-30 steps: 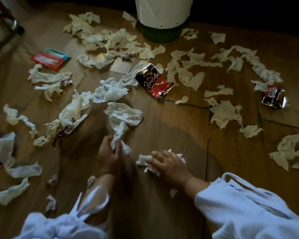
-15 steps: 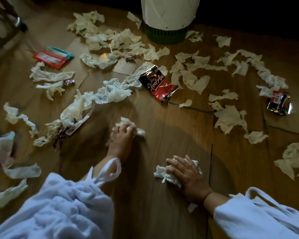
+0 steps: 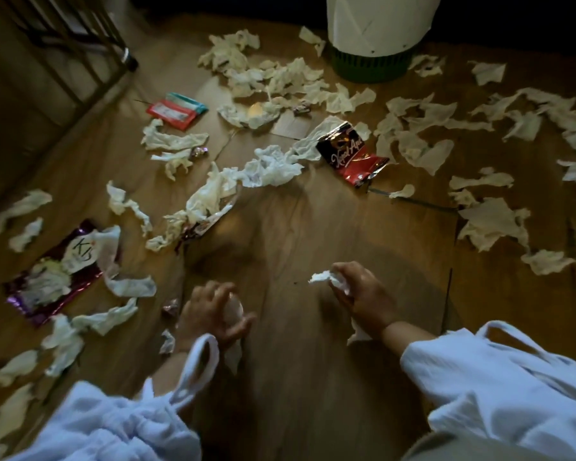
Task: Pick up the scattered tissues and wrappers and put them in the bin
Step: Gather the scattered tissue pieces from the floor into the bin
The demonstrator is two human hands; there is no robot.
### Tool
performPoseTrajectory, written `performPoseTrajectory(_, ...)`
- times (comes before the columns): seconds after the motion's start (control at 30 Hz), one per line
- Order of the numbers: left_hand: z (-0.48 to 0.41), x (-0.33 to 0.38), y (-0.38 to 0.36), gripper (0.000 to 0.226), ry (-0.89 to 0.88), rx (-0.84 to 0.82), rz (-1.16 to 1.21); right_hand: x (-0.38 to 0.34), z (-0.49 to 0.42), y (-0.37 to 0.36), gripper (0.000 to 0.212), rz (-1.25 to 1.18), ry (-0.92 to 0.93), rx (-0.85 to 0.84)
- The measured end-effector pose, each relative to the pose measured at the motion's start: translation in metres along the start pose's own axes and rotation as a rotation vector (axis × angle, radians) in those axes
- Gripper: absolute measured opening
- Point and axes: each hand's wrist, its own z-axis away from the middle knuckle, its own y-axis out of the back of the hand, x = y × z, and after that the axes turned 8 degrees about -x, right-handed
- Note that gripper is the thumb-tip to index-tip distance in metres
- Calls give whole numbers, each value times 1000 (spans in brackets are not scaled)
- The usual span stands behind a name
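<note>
Up top, the bin (image 3: 376, 31) is cut off.

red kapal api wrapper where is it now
Head view, upper middle: the wrapper lies on the floor on the near side of the bin, with tissues on both sides.

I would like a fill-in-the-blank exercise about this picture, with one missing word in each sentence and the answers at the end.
The left hand and the right hand each grip a crumpled ____.
The bin stands at the ____ edge of the picture.
The red and black wrapper lies on the wooden ____.
The purple wrapper lies to the ____ of both hands.
Answers: tissue; top; floor; left.
</note>
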Motion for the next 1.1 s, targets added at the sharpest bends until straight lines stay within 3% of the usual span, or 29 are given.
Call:
performPoseTrajectory(0.07, 28, 0, -25, 64, -28, -98, -145, 0, 6, -5, 35, 59, 47, 77)
performPoseTrajectory(0.13, 40, 2, -43, 63, -74, -116, -221, -1, 14, -7, 43, 137, -18, 82)
performPoseTrajectory(0.23, 30, 10, -44, 47, -161, -84, -199, 7, 28, -10, 70, 274, -109, -134)
performPoseTrajectory(0.3, 15, 12, -38, 45, -130, -90, -123, 16, 33, -13, 62, 433, -42, -199)
performPoseTrajectory(0.37, 3, 12, -28, 49, -9, -8, 28, 23, 36, -17, 47, 552, -14, -201)
performPoseTrajectory(0.47, -10, -4, -2, 35, 378, 191, 365, 24, 35, -20, 51, 580, -57, -170)
performPoseTrajectory(0.53, -13, -25, 7, 35, 590, 227, 391, 22, 35, -21, 53, 590, -59, -135)
performPoseTrajectory(0.6, -14, -46, 7, 43, 677, 178, 301, 21, 35, -22, 53, 601, -48, -100)
performPoseTrajectory(0.67, -15, -58, 1, 39, 627, 104, 286, 19, 35, -23, 52, 593, -51, -71)
performPoseTrajectory(0.73, -16, -64, -7, 49, 534, 61, 277, 18, 35, -22, 52, 595, -49, -62)
performPoseTrajectory(0.83, 1, -68, -7, 56, 536, 147, 248, 15, 35, -22, 52, 581, -59, -69)
performPoseTrajectory(0.97, 49, -58, -4, 47, 590, 242, 152, 16, 36, -23, 51, 582, -68, -71)
performPoseTrajectory(1.1, 67, -59, -26, 40, 474, 95, 62, 19, 37, -23, 50, 583, -41, -48)
